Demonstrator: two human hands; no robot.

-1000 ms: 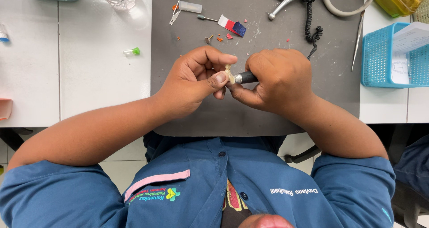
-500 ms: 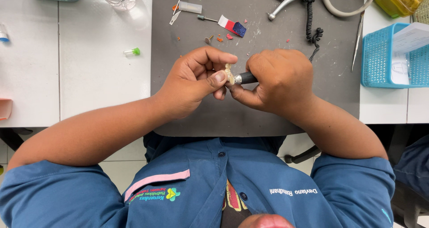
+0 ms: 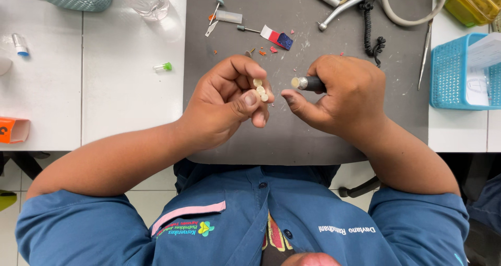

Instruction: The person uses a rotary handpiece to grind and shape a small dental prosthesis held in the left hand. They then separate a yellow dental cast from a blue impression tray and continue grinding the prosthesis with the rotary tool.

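I hold a small row of cream teeth (image 3: 259, 89) in my left hand (image 3: 227, 101), pinched between thumb and fingertips, above the grey mat (image 3: 313, 135) on the surface. I count 3 rounded pieces joined together. I think this piece is light, stiff and a little fragile, and also smooth, so it can slip; it is better to grip it at the sides, not on the thin edge.

Just right of the teeth, apart from them, is the black handpiece (image 3: 311, 83) with 1 pale round tip, and my right hand (image 3: 344, 96) is clenched around it.

Behind the teeth on the mat lie 1 red and blue wax piece (image 3: 276, 37) and some small burs. Far right of the teeth stands 1 blue basket (image 3: 443, 73).
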